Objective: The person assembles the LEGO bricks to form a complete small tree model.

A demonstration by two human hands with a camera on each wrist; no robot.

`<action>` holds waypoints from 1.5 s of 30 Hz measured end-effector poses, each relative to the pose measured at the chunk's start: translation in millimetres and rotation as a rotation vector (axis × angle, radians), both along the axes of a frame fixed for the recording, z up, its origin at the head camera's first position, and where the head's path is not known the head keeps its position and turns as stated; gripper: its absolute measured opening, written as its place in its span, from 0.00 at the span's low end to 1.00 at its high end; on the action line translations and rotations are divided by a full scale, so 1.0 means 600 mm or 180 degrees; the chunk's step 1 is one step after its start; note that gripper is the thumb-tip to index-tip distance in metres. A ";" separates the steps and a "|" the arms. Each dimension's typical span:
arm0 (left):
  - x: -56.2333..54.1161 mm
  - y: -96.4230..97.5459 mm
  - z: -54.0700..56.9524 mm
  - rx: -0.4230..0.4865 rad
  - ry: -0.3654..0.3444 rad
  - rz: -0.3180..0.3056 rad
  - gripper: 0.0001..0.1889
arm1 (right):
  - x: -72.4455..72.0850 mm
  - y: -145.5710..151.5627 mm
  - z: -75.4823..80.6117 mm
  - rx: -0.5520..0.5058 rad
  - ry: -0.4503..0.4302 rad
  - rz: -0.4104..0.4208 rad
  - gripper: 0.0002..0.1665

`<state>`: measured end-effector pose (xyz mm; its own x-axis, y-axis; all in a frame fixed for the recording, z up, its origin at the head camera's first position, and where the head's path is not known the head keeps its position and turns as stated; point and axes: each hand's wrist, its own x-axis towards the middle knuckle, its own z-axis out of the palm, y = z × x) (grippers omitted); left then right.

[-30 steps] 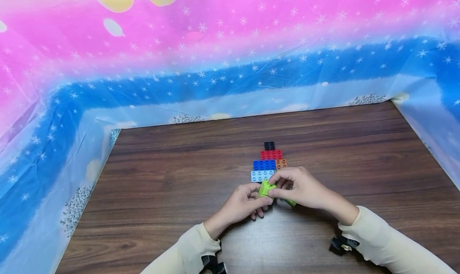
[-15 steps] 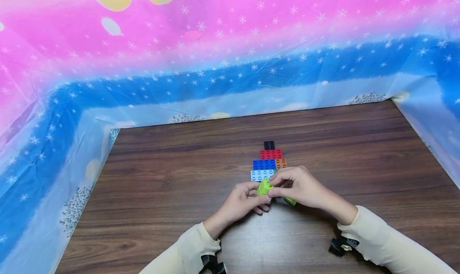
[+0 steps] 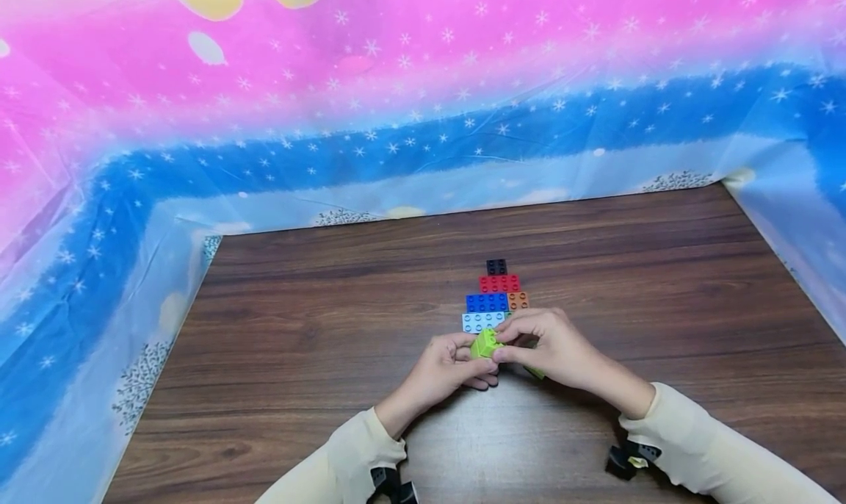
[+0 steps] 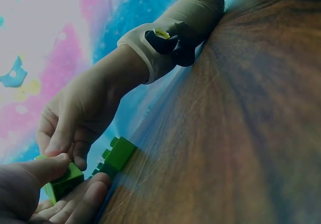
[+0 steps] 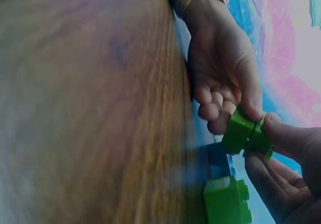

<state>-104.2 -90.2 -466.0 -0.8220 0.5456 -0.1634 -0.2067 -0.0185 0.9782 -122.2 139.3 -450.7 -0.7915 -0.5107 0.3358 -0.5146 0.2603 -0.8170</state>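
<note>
My left hand (image 3: 439,368) and right hand (image 3: 555,346) meet at the near end of a row of toy bricks. Between them, above the table, is a small lime-green toy brick piece (image 3: 485,344). The right wrist view shows it as two green parts with a thin dark line between. The left thumb and fingers pinch one part (image 5: 237,132), and the right thumb and fingers pinch the studded other part (image 5: 259,139). Whether the parts are joined cannot be told. Another green brick (image 5: 223,202) lies on the table, mostly hidden by the right hand in the head view.
Beyond the hands, flat on the brown wooden table (image 3: 330,306), lie a light-blue brick (image 3: 482,322), a blue brick (image 3: 486,303), an orange brick (image 3: 518,300), a red brick (image 3: 499,283) and a black brick (image 3: 496,267). A patterned cloth (image 3: 396,151) borders the table's back and sides.
The pinched green piece has shifted and turned slightly to the left. The left hand's lower fingers have moved up a little. The bricks on the table stay put.
</note>
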 end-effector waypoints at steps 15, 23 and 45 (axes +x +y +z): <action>-0.002 -0.002 -0.008 0.0014 0.0016 -0.0053 0.17 | -0.001 0.006 0.012 0.0215 -0.0173 0.0263 0.05; -0.001 0.000 -0.008 0.0081 -0.0076 0.0015 0.17 | 0.001 0.005 0.008 0.0146 -0.0124 0.0151 0.05; -0.001 -0.002 -0.011 -0.0055 0.0374 -0.0001 0.17 | -0.002 0.006 0.008 0.0253 0.0024 0.0311 0.07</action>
